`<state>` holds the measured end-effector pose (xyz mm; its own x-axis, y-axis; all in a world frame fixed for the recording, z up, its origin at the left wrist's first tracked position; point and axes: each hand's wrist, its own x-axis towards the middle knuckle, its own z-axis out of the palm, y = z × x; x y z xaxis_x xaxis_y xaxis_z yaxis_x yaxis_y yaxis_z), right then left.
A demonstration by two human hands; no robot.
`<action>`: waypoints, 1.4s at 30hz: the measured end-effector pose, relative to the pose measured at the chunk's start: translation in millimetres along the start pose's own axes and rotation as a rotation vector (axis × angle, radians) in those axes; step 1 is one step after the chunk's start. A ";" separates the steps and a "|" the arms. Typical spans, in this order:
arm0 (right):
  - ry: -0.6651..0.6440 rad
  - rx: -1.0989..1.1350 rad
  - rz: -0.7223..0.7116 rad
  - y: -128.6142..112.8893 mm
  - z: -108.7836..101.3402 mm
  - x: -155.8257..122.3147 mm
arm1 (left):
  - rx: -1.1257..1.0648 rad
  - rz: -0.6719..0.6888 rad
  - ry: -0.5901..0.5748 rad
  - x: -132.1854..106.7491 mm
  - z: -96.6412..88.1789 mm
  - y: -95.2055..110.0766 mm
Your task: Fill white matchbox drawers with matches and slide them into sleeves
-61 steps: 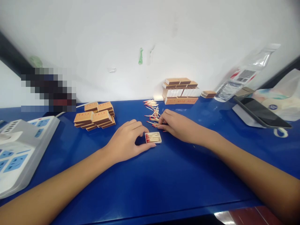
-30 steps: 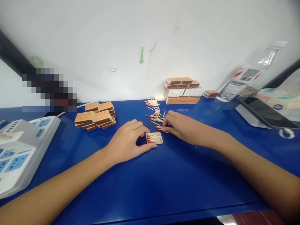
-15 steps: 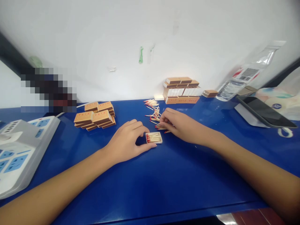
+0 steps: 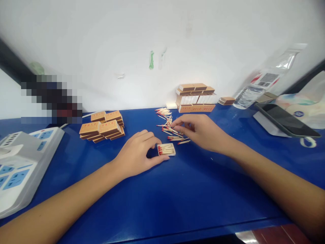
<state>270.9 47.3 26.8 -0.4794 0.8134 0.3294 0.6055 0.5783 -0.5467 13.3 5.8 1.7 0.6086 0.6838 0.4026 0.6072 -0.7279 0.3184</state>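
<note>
Here's the tray (image 4: 174,149), small, white and open-topped, flat on the counter (image 4: 162,203) in front of the person, and it's partly filled: pale matchsticks (image 4: 166,149) lie lengthwise, red heads bunched at the left end. The left hand (image 4: 138,152) has it, its grip bent around the tray's left end, thumb along the near side, a finger at the far corner. Over to the right hand (image 4: 203,132), just behind: thumb and forefinger almost meet above the loose matches (image 4: 175,138), and whether that grip pinches one I cannot tell. Those loose ones run back towards the wall (image 4: 101,44) in a ragged trail, criss-crossed in the middle, a few near the tray lying almost parallel.

And what a counter, glossy deep blue, with a faint sheen! Orange-topped matchboxes (image 4: 109,126) sit stacked at left; a taller matchbox stack (image 4: 196,99) rises against the wall, behind the right hand. Far left, a grey-and-white power strip (image 4: 25,166) with blue socket panels; far right, a clear bottle (image 4: 264,81), a dark phone (image 4: 286,118) and a tissue pack (image 4: 302,108). The wall is white, scuffed, marked by a green smear (image 4: 151,60)
</note>
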 end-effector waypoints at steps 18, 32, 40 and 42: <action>-0.193 -0.117 0.021 5.7 -4.2 -1.4 | -0.003 0.001 -0.003 0.8 -0.3 0.9; -0.291 -0.222 0.081 2.5 0.8 -6.7 | 0.001 0.000 -0.001 0.4 -0.2 0.6; -0.321 -0.243 0.009 -0.1 1.6 -8.1 | -0.006 0.000 0.004 -0.1 0.8 -0.2; -0.289 -0.213 -0.007 -3.8 -1.3 -9.4 | -0.003 0.002 0.004 -0.1 1.0 -0.2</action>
<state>273.9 37.5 26.8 -0.6259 0.7754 0.0845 0.7054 0.6089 -0.3628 13.5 6.0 0.7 0.6078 0.6821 0.4067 0.6044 -0.7295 0.3202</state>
